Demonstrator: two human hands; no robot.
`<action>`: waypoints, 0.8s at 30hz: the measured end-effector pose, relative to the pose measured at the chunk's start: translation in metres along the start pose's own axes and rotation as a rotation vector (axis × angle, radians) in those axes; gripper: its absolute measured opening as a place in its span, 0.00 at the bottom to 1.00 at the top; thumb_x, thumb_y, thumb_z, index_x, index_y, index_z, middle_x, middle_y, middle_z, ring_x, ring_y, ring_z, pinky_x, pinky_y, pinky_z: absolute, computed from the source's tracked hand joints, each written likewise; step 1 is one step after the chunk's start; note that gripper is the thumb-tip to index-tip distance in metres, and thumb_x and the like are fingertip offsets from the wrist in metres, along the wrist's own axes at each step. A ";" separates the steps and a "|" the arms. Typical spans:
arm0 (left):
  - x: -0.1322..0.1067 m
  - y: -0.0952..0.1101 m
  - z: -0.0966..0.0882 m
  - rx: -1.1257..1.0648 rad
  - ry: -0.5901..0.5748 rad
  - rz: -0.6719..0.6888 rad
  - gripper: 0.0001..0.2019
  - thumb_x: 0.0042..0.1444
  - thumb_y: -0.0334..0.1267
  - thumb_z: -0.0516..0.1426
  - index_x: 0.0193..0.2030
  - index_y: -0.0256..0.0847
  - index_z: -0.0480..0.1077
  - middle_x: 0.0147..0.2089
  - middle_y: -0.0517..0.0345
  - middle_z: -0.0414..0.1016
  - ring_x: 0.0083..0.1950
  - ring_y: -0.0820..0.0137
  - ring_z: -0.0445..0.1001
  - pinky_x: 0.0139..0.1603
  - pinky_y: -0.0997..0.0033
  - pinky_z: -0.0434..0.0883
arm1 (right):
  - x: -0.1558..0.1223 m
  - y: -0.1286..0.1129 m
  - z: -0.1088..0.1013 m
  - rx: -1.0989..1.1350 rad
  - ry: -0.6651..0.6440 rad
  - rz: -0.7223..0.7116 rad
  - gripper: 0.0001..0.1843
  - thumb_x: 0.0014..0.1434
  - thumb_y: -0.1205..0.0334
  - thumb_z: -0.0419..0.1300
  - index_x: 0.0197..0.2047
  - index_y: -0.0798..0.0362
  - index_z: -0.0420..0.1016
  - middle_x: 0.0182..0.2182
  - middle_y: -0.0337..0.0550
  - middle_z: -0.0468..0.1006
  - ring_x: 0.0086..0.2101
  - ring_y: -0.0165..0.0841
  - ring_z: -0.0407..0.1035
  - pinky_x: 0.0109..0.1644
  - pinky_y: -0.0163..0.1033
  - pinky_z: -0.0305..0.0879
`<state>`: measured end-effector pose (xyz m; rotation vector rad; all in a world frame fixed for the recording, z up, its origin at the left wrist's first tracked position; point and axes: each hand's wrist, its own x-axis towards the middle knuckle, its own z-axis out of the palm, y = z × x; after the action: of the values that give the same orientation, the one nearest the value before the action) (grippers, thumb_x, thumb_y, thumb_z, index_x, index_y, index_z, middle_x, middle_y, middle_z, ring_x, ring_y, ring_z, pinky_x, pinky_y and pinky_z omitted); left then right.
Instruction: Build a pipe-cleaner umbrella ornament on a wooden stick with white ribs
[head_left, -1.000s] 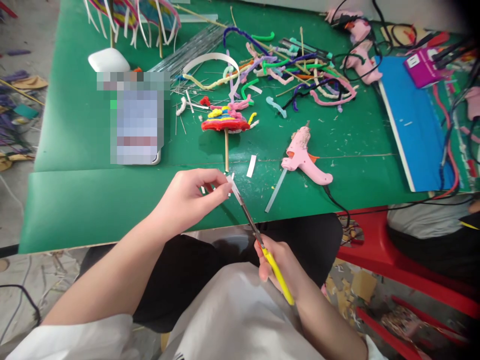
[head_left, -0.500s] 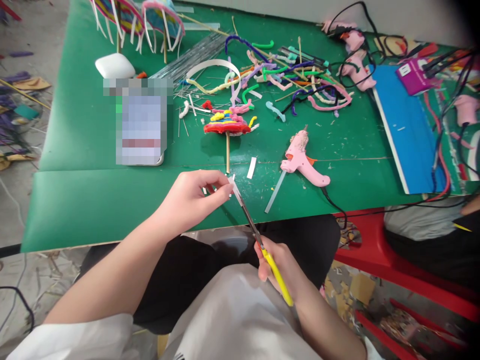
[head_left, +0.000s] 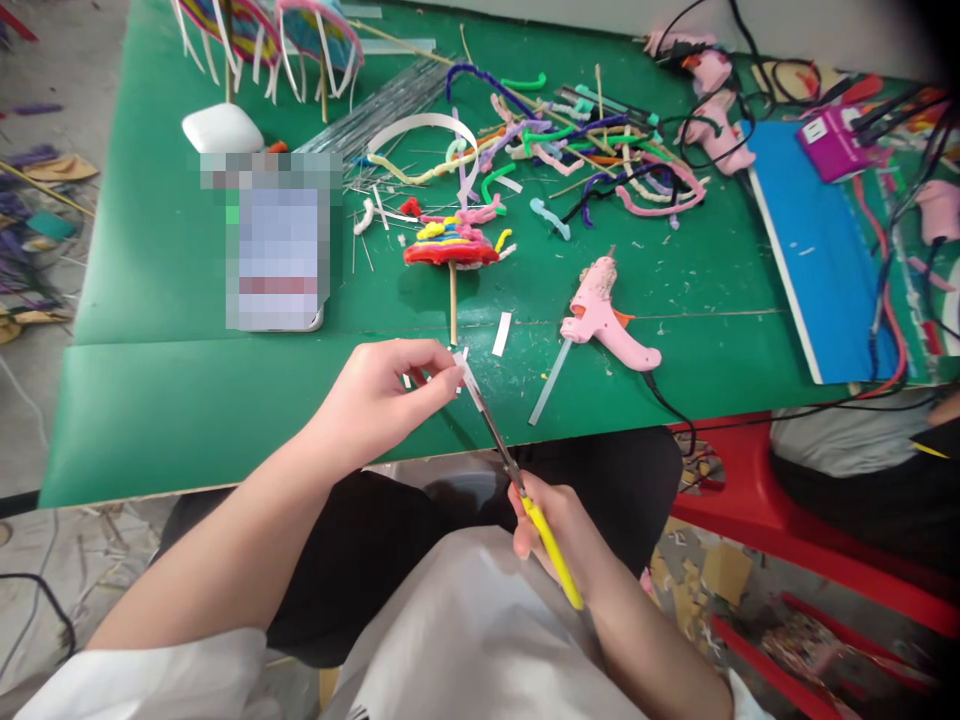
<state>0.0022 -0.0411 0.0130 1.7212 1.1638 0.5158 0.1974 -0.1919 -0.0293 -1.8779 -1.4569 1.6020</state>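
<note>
Between the thumb and fingers of my left hand (head_left: pixel 397 395) is pinched a narrow white strip (head_left: pixel 466 372), probably paper. My right hand (head_left: pixel 551 525) is wrapped round the yellow handles of a pair of scissors (head_left: pixel 551 550). Their blades point up and left and meet the strip; whether they are closed on it I cannot tell. Small white pieces lie partly hidden behind my left fingertips. Another white piece (head_left: pixel 502 334) rests flat on the table. Just beyond my left hand lies a small umbrella shape of red, yellow and blue fuzzy stems (head_left: pixel 452 250) on a wooden stick.
A pink glue gun (head_left: pixel 604 315) with its cord lies right of my hands. A phone (head_left: pixel 277 250) is at left near a white rounded case (head_left: pixel 223 130). Colourful pipe cleaners (head_left: pixel 570 150) and wires are heaped behind. A blue board (head_left: pixel 817 250) and tangled cables occupy the right.
My hands, the strip and the scissors stay almost in place. The whole view shifts very slightly; nothing is taken up or let go.
</note>
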 end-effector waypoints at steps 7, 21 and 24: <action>-0.001 -0.001 0.000 -0.014 -0.004 0.002 0.13 0.58 0.45 0.56 0.29 0.40 0.74 0.28 0.61 0.76 0.31 0.73 0.71 0.33 0.75 0.66 | 0.000 0.001 0.000 0.003 -0.004 -0.009 0.20 0.54 0.53 0.61 0.24 0.49 0.51 0.17 0.29 0.55 0.21 0.26 0.44 0.24 0.34 0.43; 0.000 0.000 -0.001 -0.065 -0.015 -0.032 0.13 0.57 0.45 0.56 0.29 0.38 0.74 0.28 0.61 0.76 0.32 0.73 0.70 0.33 0.76 0.64 | 0.002 0.004 0.000 -0.008 0.014 -0.051 0.18 0.54 0.53 0.59 0.24 0.49 0.52 0.17 0.31 0.60 0.20 0.26 0.47 0.24 0.34 0.46; 0.000 0.001 0.000 -0.065 -0.029 -0.039 0.14 0.58 0.46 0.56 0.29 0.38 0.74 0.28 0.61 0.75 0.32 0.73 0.69 0.33 0.75 0.64 | 0.002 0.003 0.001 -0.005 0.029 -0.041 0.17 0.53 0.55 0.58 0.23 0.49 0.51 0.17 0.31 0.59 0.20 0.26 0.47 0.24 0.34 0.46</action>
<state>0.0024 -0.0413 0.0139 1.6420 1.1454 0.4988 0.1983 -0.1923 -0.0332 -1.8542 -1.4795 1.5482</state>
